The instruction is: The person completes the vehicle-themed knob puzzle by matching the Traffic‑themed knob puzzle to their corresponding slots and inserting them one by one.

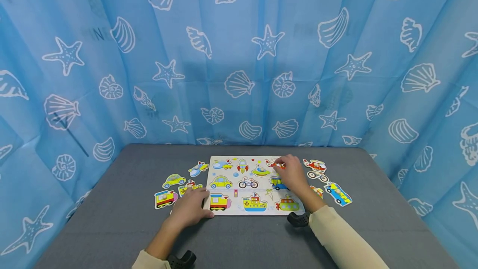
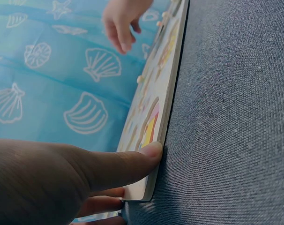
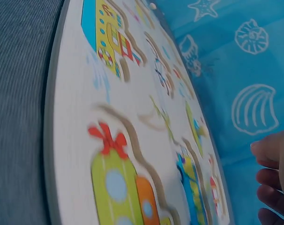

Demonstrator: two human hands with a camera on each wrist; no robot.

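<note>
- Centrally, we see the white, rectangular picture board of thin, wood-like sheet (image 1: 263,182) lying flat on the grey, cloth-covered desk (image 1: 240,242), before the blue, shell-printed curtain (image 1: 239,65).
- At the board's near left corner we note the left hand (image 1: 190,207), its grip spread: thumb along the near edge, fingers against the left side.
- Above the far right portion we find the right hand (image 1: 294,177), its grip loosely bent, thumb and fingertips apart; we make out nothing between them.
- Below it lies the printed red helicopter outline (image 3: 214,190); the loose red helicopter piece (image 1: 315,165) rests right of the board.
- We judge the board stiff, light and apt to slide, best steadied by its edges.
- Pieces such as the red-and-yellow train piece (image 1: 161,200) should be light and rigid, best pinched by the pale knob.
</note>
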